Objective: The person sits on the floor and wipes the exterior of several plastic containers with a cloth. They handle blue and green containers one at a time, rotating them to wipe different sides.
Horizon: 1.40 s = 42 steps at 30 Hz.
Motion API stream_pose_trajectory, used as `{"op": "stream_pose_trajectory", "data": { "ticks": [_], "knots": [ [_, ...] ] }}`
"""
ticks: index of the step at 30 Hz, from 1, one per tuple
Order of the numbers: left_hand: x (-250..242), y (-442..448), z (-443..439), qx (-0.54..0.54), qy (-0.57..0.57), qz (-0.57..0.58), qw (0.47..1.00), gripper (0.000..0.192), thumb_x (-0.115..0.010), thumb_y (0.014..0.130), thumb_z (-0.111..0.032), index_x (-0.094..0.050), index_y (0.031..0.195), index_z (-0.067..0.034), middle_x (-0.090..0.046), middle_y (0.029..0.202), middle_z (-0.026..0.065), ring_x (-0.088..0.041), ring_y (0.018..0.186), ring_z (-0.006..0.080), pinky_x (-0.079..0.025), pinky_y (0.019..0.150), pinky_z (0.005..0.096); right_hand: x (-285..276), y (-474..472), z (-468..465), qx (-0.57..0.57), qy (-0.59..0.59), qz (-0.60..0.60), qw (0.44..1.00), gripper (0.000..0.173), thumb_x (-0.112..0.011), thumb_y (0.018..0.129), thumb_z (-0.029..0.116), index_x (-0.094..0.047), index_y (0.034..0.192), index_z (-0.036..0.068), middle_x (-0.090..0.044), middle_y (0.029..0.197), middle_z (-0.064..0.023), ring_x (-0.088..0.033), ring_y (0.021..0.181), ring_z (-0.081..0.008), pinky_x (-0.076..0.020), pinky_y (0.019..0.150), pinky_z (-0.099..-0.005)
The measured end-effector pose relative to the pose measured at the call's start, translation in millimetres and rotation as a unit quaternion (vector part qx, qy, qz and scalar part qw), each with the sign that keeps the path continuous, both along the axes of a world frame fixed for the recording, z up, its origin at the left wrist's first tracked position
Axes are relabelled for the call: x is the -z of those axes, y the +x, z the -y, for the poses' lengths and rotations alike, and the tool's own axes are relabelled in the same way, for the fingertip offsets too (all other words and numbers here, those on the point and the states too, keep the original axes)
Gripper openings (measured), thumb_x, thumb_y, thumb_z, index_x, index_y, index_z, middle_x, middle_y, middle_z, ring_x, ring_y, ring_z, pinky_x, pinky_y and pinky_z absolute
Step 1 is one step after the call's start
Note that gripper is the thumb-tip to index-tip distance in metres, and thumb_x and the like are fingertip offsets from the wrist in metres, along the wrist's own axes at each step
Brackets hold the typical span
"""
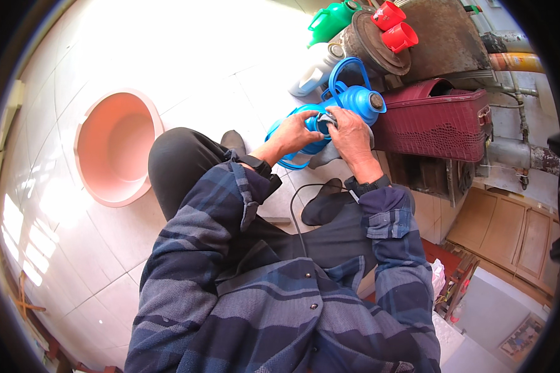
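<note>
My left hand [295,133] grips the rim of a blue plastic thermos flask [311,147] from its left side. At the flask's mouth, my right hand [351,133] pinches a grey cloth [327,118] with thumb and fingers. The inside of the mouth is partly covered by the cloth and fingers. Just beyond my hands stands a second blue thermos flask [354,99], with a cork stopper in its top and its loop handle raised. A white thermos flask [315,70] and a green one [332,21] are farther off.
A pink plastic basin [116,149] rests on the tiled floor at the left. At the right are a dark red crocodile-patterned case [434,123] and a rusty metal stove [441,39]. Two red mugs [400,37] sit on a round lid [378,44]. Pipes run along the wall.
</note>
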<state>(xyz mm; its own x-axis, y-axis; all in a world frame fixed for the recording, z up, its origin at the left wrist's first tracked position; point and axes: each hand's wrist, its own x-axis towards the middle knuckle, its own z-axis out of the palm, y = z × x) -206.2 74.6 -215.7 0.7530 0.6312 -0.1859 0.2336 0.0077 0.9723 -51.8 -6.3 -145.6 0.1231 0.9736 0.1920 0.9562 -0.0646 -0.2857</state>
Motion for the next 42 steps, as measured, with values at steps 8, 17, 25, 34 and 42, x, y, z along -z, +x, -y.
{"op": "stream_pose_trajectory", "data": {
  "ticks": [8, 17, 25, 34, 42],
  "knots": [
    [8, 1, -3, 0.006, 0.008, -0.004, 1.000, 0.076, -0.084, 0.079, -0.028, -0.056, 0.144, -0.001, -0.064, 0.073, 0.0061, -0.062, 0.066, 0.0150, -0.052, 0.064, 0.0330, 17, -15, -4, 0.083, 0.031, -0.039, 0.995, 0.020, -0.068, 0.078, 0.001, -0.067, 0.096, 0.009, -0.071, 0.089, -0.0112, -0.068, 0.090, -0.0321, -0.0505, 0.082, -0.0460],
    [15, 3, -5, 0.014, 0.003, 0.009, 1.000, 0.070, -0.085, 0.081, -0.027, -0.059, 0.141, -0.003, -0.065, 0.074, 0.0060, -0.062, 0.066, 0.0142, -0.051, 0.063, 0.0331, -7, 0, -2, 0.025, -0.137, -0.242, 0.960, 0.020, -0.059, 0.080, -0.004, -0.069, 0.096, 0.004, -0.071, 0.090, -0.0115, -0.068, 0.082, -0.0227, -0.0528, 0.076, -0.0344],
    [8, 3, -4, 0.042, 0.011, -0.025, 0.999, 0.074, -0.086, 0.081, -0.032, -0.057, 0.143, -0.004, -0.068, 0.079, 0.0095, -0.066, 0.074, 0.0184, -0.053, 0.070, 0.0351, -29, 22, -12, -0.083, -0.252, -0.191, 0.945, 0.025, -0.053, 0.074, -0.003, -0.068, 0.093, 0.004, -0.067, 0.083, -0.0156, -0.067, 0.083, -0.0290, -0.0510, 0.076, -0.0378],
    [-4, 5, -3, 0.032, 0.077, -0.040, 0.996, 0.069, -0.082, 0.083, -0.035, -0.058, 0.142, -0.007, -0.072, 0.092, 0.0202, -0.072, 0.089, 0.0332, -0.055, 0.083, 0.0433, -46, 50, 16, 0.010, -0.087, -0.088, 0.992, 0.023, -0.057, 0.079, -0.005, -0.066, 0.097, 0.008, -0.070, 0.095, -0.0132, -0.068, 0.096, -0.0351, -0.0532, 0.082, -0.0442],
    [-25, 16, 8, 0.032, 0.245, -0.044, 0.968, 0.072, -0.083, 0.078, -0.037, -0.055, 0.138, -0.010, -0.070, 0.110, 0.0211, -0.067, 0.104, 0.0393, -0.053, 0.087, 0.0477, -11, 31, 4, -0.085, -0.038, 0.057, 0.994, 0.018, -0.062, 0.080, -0.004, -0.065, 0.093, 0.007, -0.065, 0.088, -0.0101, -0.063, 0.090, -0.0319, -0.0499, 0.080, -0.0434]
  ]
}}
